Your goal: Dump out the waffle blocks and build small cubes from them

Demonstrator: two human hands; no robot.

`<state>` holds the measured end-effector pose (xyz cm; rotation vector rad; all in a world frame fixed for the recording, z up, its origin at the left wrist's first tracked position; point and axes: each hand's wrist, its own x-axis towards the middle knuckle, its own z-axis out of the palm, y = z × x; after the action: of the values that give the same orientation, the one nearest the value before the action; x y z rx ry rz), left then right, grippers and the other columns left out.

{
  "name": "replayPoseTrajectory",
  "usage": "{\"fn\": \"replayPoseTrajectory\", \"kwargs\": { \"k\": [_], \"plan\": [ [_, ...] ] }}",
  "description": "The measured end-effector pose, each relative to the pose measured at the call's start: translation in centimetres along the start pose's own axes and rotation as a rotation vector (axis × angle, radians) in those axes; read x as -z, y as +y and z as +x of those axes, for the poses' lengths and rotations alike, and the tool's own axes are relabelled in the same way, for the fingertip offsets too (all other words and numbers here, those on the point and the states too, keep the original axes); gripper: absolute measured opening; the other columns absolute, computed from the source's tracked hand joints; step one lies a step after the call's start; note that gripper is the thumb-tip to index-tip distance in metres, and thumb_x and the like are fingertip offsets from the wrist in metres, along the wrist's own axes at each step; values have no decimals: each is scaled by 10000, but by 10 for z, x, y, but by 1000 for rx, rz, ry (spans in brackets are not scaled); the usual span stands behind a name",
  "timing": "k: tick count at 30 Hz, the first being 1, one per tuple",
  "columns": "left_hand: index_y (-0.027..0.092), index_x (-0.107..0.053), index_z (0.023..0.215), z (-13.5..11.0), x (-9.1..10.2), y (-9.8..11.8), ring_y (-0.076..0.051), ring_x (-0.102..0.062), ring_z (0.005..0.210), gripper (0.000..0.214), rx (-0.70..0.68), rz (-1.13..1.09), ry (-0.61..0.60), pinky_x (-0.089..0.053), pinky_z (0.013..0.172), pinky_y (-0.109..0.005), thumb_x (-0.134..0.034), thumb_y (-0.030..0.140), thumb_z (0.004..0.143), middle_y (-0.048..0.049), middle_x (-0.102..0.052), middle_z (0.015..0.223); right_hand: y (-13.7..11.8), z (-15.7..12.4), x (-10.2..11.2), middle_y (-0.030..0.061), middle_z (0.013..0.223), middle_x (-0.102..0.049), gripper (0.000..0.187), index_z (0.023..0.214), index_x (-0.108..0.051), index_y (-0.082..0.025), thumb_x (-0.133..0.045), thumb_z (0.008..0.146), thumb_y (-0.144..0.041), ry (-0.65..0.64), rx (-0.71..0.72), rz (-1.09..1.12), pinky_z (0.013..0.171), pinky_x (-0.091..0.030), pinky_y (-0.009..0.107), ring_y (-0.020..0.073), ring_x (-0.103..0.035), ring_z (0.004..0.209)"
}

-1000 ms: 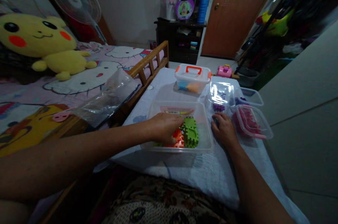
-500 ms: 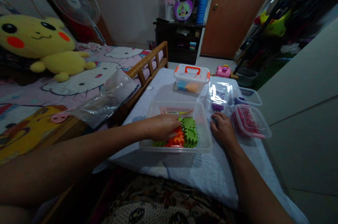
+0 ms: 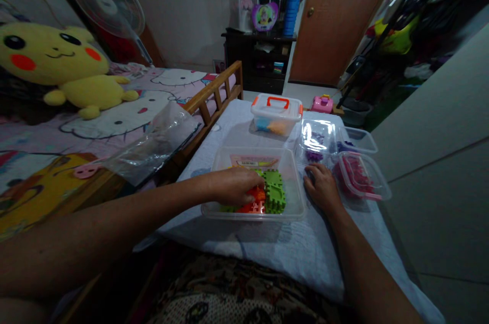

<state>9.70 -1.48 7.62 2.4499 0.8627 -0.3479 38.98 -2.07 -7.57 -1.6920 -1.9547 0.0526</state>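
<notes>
My left hand [image 3: 237, 185] reaches into a clear plastic box [image 3: 296, 207], its fingers closed on an orange toy block [image 3: 256, 195] with notched edges. Green notched blocks [image 3: 274, 191] lie beside the orange one, and part of another green piece shows under the hand. A printed paper label [image 3: 252, 162] is seen at the box's far wall. To the right of the box, my right hand [image 3: 323, 186] rests on the cloth, holding nothing, thumb and fingers apart. Close to its right stands a small clear tub of red-pink pieces [image 3: 357, 173].
A lidded box with an orange handle [image 3: 277, 110] stands at the table's back. Clear containers with purple pieces [image 3: 315, 153] are at the back right. On the left, a wooden bed rail [image 3: 214, 92] borders the table, with a plastic bag [image 3: 156, 140] over it.
My left hand has shifted slightly within the box, and the orange block under its fingers appears a little tilted. My right hand stays in place.
</notes>
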Motion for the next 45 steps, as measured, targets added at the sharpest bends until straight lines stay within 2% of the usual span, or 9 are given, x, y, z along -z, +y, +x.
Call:
{"fn": "replayPoseTrajectory", "kwargs": {
  "k": [9,14,16,19,23,28,38,45],
  "plan": [
    [174,-651,1050,-3,7,1,-200,-646,948,212,-15,-3,22,-493,823,-299,-558,141,861,-93,-704,1078,0,0,0,157,1183,-633,296,1083,-673,-153,-504,869,-268,4,-7,-2,993,-446,468,302,-564,1115],
    [185,-635,1159,3,10,5,-228,-587,1177,333,-90,-15,157,-444,997,-349,-527,72,865,-112,-646,1285,-1,0,0,167,1190,-633,303,1089,-672,-145,-501,868,-261,2,1,-5,992,-447,478,308,-566,1110],
    [186,-635,1167,9,9,10,-236,-552,1234,329,-116,9,175,-422,1034,-364,-545,87,867,-117,-628,1317,-1,0,0,163,1191,-633,299,1091,-671,-153,-501,868,-256,5,-1,-4,992,-447,478,306,-565,1115],
    [180,-651,1124,20,5,18,-246,-591,1149,263,-142,53,143,-455,980,-371,-622,191,863,-126,-669,1212,-1,0,0,160,1192,-633,297,1091,-671,-156,-507,864,-255,8,-5,-3,992,-449,480,306,-565,1117],
    [172,-664,1072,32,0,23,-242,-632,972,282,-89,112,91,-501,838,-354,-685,303,824,-121,-691,1078,-1,0,1,165,1193,-632,295,1083,-674,-147,-509,866,-258,-2,-7,-5,994,-450,480,308,-567,1118],
    [147,-662,1048,38,-2,20,-248,-622,955,319,-72,155,90,-499,805,-347,-722,265,758,-136,-666,1106,0,0,0,163,1205,-627,294,1092,-669,-148,-503,876,-261,-5,-5,-5,1007,-444,478,306,-560,1141],
    [196,-677,929,42,-12,17,-219,-610,871,237,-200,153,23,-486,749,-313,-747,202,702,-64,-657,1001,-1,0,1,158,1198,-630,289,1086,-668,-157,-506,873,-266,1,-11,-3,1000,-445,481,307,-559,1128],
    [192,-678,1039,35,4,19,-206,-623,886,275,-159,41,33,-488,768,-310,-722,246,773,-72,-701,1020,-1,0,1,142,1187,-634,279,1082,-672,-181,-508,870,-258,6,-11,10,1004,-439,477,299,-564,1124]
  ]
}}
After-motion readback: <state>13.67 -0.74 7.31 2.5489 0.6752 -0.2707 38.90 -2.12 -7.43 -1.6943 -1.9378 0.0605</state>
